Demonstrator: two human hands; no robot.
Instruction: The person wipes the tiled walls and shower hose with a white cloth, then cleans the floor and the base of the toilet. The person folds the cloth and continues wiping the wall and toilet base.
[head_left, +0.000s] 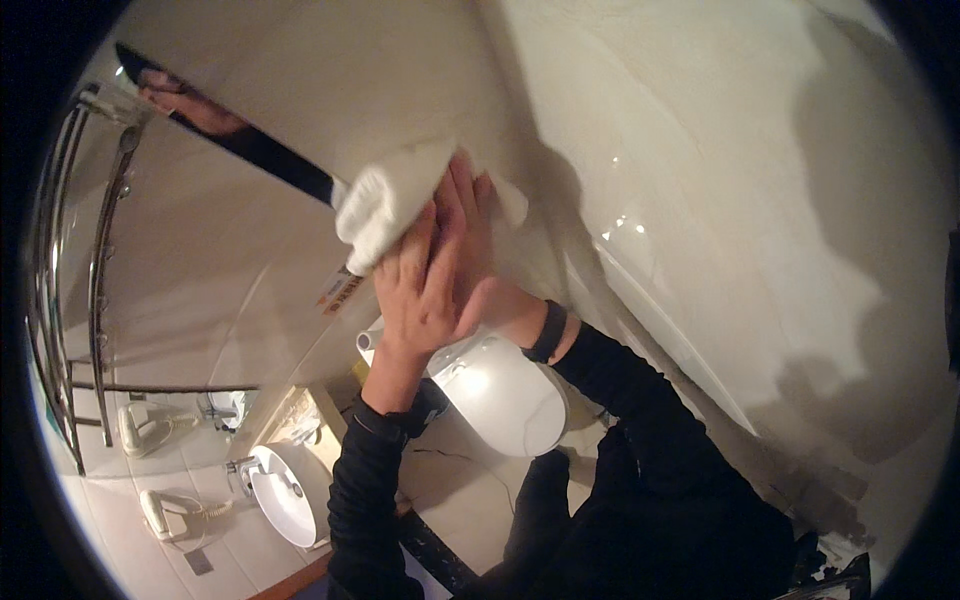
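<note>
A folded white cloth (382, 206) is pressed against the wall, at the end of a dark glossy strip (262, 157) that reflects part of a hand. My left hand (420, 285) lies on the lower edge of the cloth, its fingers stretched out. Close beside it, my right hand (472, 232) is blurred, with its fingertips at the cloth's right part; how firmly it holds the cloth cannot be told. Just below the cloth, a small label (341, 291) bearing writing is stuck on the wall.
Below my hands stands a white toilet with its lid (506, 397) down. A round white washbasin (285, 495) and a wall-mounted hair dryer (161, 516) are at lower left. A chrome towel rack (97, 277) runs along the left, near a mirror.
</note>
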